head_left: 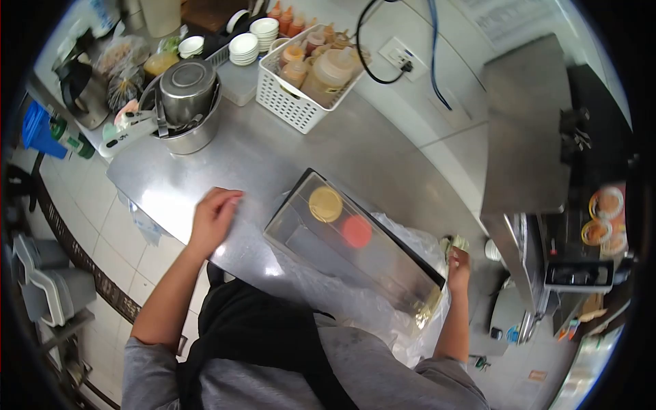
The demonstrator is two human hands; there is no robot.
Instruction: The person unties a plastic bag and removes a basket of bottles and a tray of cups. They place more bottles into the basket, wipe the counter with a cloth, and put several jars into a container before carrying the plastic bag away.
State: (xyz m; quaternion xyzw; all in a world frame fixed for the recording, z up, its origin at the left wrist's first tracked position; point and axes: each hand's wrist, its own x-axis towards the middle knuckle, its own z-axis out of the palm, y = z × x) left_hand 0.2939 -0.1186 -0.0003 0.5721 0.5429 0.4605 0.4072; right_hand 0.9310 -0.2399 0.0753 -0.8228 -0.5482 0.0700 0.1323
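Observation:
A long clear-lidded container [294, 236] with a black edge lies at an angle on the steel counter [260, 157]. A yellow disc [326, 204] and a red disc [357, 231] show on or through its lid. Thin clear plastic [335, 301] is spread under and beside it. My left hand [215, 219] is over the counter to the left of the container, fingers together and nothing visible in them. My right hand [458, 268], beyond the container's right end, pinches a small pale green crumpled cloth [454, 243].
A white perforated basket [297, 106] of sauce bottles stands at the back. Left of it are stacked white cups [244, 49], a steel pot [188, 140] with utensils and a kettle [82, 96]. A steel appliance [523, 137] stands at the right; grey bins [58, 280] are at the lower left.

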